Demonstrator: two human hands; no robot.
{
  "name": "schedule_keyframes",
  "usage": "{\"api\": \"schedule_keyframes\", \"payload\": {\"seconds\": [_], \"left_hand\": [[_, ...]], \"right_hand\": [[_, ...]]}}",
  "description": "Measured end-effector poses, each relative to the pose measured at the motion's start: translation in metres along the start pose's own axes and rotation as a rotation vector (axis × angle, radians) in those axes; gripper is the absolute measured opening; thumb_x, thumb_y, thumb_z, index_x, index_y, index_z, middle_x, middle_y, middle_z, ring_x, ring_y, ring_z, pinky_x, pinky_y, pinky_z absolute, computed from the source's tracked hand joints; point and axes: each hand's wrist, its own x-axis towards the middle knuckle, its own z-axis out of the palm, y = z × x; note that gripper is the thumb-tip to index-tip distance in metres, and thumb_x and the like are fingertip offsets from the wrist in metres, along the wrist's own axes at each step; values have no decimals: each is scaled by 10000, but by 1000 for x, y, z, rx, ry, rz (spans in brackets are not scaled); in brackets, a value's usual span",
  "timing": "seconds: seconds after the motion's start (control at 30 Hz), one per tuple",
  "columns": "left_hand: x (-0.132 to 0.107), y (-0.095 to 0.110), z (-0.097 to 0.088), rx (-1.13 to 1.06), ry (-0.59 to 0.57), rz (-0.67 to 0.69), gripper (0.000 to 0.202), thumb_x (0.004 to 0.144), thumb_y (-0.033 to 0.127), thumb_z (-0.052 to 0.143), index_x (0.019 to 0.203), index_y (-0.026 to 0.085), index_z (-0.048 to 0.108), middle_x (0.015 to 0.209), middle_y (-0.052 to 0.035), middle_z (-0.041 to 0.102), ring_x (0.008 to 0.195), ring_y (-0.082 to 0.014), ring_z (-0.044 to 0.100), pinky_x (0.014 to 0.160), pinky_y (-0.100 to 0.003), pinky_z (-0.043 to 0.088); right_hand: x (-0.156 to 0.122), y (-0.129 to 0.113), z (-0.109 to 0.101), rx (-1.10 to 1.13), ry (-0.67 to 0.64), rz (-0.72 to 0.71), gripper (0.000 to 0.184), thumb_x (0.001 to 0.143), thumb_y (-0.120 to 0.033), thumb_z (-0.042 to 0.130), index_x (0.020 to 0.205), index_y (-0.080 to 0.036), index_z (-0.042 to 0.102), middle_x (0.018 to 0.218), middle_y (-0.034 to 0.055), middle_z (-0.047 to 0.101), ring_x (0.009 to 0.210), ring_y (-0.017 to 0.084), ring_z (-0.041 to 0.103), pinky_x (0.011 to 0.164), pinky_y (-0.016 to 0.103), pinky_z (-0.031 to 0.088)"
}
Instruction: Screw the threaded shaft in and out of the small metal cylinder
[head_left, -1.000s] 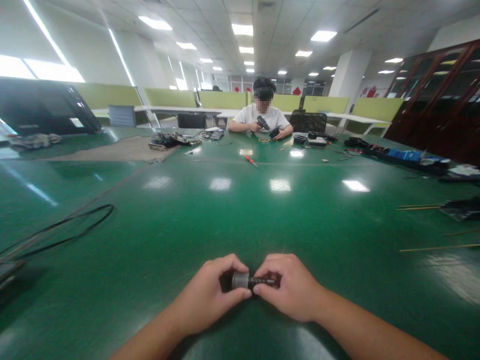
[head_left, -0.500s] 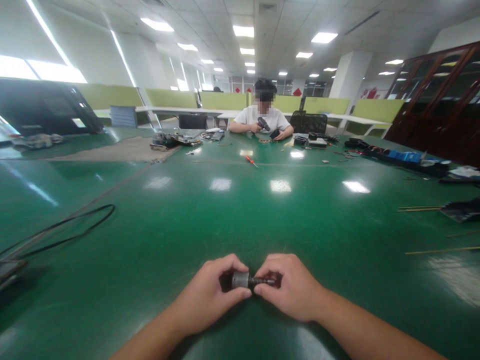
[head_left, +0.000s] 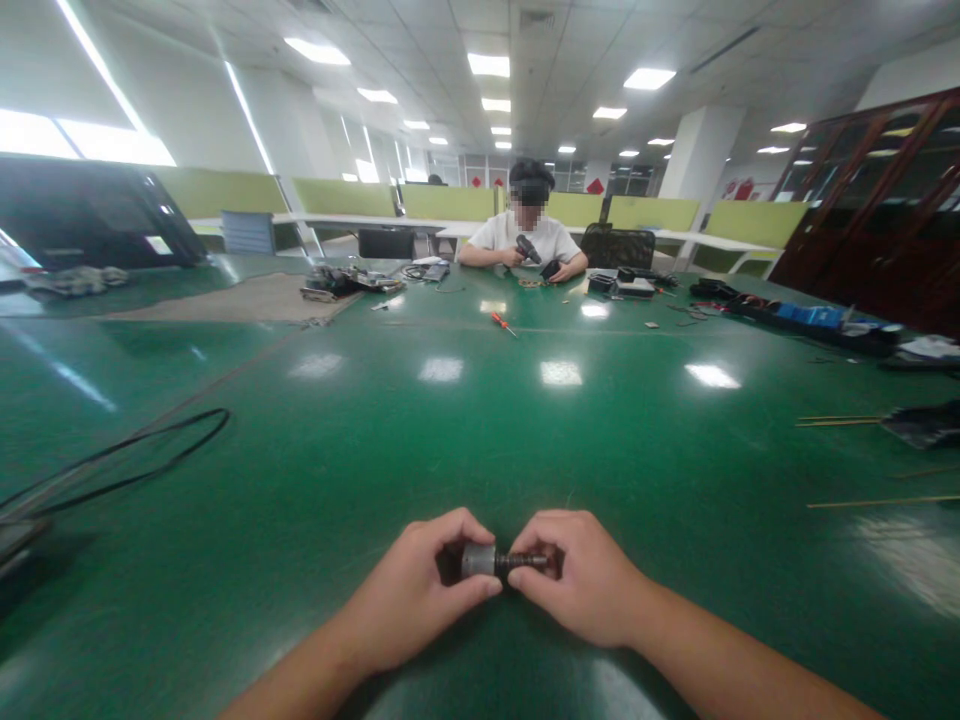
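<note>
Near the front of the green table (head_left: 480, 430), both my hands hold one small part level, just above or on the surface. My left hand (head_left: 420, 585) grips its grey metal cylinder (head_left: 478, 560) between thumb and fingers. From the cylinder's right end runs a dark ridged shaft (head_left: 517, 561), which looks like a screw thread. My right hand (head_left: 581, 575) is closed on that shaft with thumb and fingertips. The shaft's far end lies inside the right hand, partly hidden. I cannot tell whether shaft and cylinder are one piece.
An orange screwdriver (head_left: 501, 322) lies mid-table. Across it a person (head_left: 525, 240) holds a power drill (head_left: 527, 248). A black cable loop (head_left: 187, 450) is at left, thin brass-coloured rods (head_left: 885, 502) at right. Electronic parts (head_left: 349, 280) and a tool tray (head_left: 810, 315) stand farther back.
The cylinder in my left hand has shifted slightly left. A little more of the ridged shaft shows between my hands. The rest looks nearly the same.
</note>
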Motion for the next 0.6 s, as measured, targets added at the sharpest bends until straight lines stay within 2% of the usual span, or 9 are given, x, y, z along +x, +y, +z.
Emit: {"api": "schedule_keyframes", "payload": {"seconds": [0.6], "left_hand": [[0, -6, -1, -18, 6, -6, 169, 837, 313, 728, 955, 215, 658, 827, 34, 650, 769, -161, 590, 696, -255, 414]], "right_hand": [[1, -2, 1, 3, 11, 35, 43, 762, -195, 698, 802, -191, 713, 672, -16, 640, 594, 123, 558, 569, 226, 379]]}}
